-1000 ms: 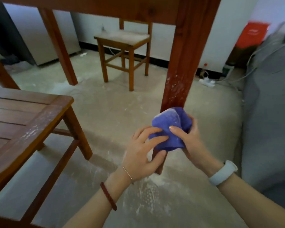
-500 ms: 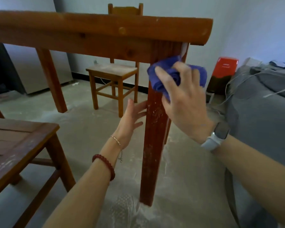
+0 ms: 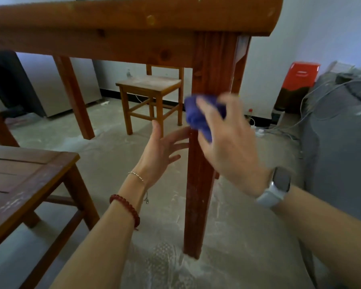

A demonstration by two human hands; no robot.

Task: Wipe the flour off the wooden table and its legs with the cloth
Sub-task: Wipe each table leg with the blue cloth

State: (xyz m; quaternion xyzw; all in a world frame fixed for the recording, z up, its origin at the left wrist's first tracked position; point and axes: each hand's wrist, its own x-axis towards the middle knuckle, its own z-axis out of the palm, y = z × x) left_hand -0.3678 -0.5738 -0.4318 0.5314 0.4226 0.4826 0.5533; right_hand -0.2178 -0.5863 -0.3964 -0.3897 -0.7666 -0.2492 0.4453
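The wooden table fills the top of the view, seen from below its edge. Its near leg runs down the middle to the floor and carries faint white flour streaks. My right hand grips a bunched blue cloth against the upper half of that leg; the hand is blurred. My left hand is just left of the leg, fingers spread, their tips at the leg's left edge. Another table leg stands further back on the left.
A low dark wooden table stands at the left. A small wooden chair is behind the table. A grey sofa with cables fills the right, an orange box behind it. Flour dusts the plastic-covered floor.
My right hand has slid the cloth down the leg from just under the tabletop to about a third of the way down. The left hand stays beside the leg. The camera has moved closer.
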